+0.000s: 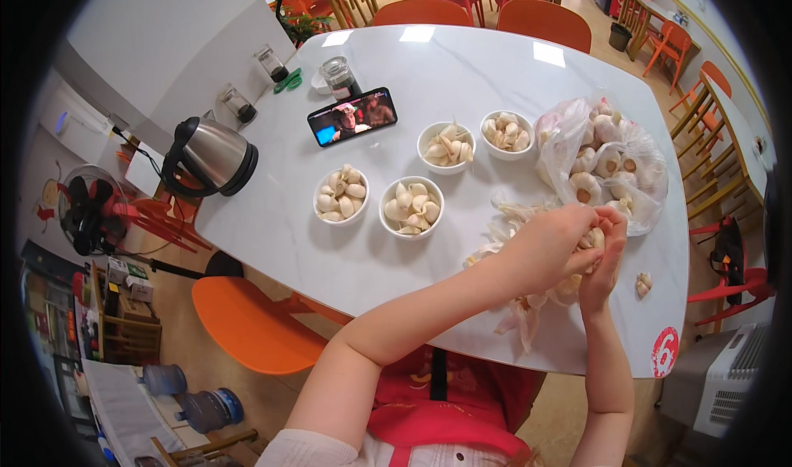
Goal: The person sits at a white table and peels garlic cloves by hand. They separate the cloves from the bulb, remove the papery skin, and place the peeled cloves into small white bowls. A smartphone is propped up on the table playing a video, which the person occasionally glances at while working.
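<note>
Over the right part of the table, my left hand (557,238) and my right hand (609,260) meet around a garlic bulb (594,239). Fingers of both hands hide much of it. Beneath them lies a loose pile of papery garlic skins (523,318). Just beyond my hands, an open clear plastic bag (646,157) holds whole garlic bulbs (585,188). A small piece of garlic (644,285) rests to the right of my right hand. Several small white bowls of separated garlic cloves stand further left, among them a near bowl (413,235) and a far bowl (507,156).
A phone (351,117) showing video leans on a lidded glass jar (339,77). Green-handled scissors (288,80) and glass cruets (237,103) sit by the wall. A steel electric kettle (213,154) stands at the table's left edge. An orange chair (253,324) is below it.
</note>
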Motion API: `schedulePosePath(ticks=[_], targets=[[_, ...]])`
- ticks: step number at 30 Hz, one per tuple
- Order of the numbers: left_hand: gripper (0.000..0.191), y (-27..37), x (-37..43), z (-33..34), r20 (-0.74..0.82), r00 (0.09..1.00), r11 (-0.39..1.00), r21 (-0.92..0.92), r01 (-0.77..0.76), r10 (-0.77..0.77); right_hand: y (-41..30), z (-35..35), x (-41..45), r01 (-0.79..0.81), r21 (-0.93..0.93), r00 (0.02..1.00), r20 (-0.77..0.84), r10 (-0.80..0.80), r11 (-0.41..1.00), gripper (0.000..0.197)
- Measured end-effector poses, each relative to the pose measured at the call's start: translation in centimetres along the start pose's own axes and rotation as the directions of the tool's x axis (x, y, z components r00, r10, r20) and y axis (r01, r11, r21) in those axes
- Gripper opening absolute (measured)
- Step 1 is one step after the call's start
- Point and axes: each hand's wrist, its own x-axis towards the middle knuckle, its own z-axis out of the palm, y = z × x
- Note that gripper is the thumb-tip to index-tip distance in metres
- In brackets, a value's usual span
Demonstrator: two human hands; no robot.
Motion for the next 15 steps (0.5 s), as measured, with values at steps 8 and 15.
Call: schedulePosePath(ticks=[8,15], targets=[[0.05,-1.7,-1.4,0.0,0.023,0.994,0.967,-0.229,0.107,-0.104,0.2,0.0,0.0,0.057,0.038,0.998,-0.009,-0.057,0.998,0.05],[0.039,-0.7,-1.5,0.5,0.02,0.986,0.957,-0.238,0.168,-0.168,-0.4,-0.8,0.1,0.062,0.17,0.994,0.074,-0.075,0.984,0.049]])
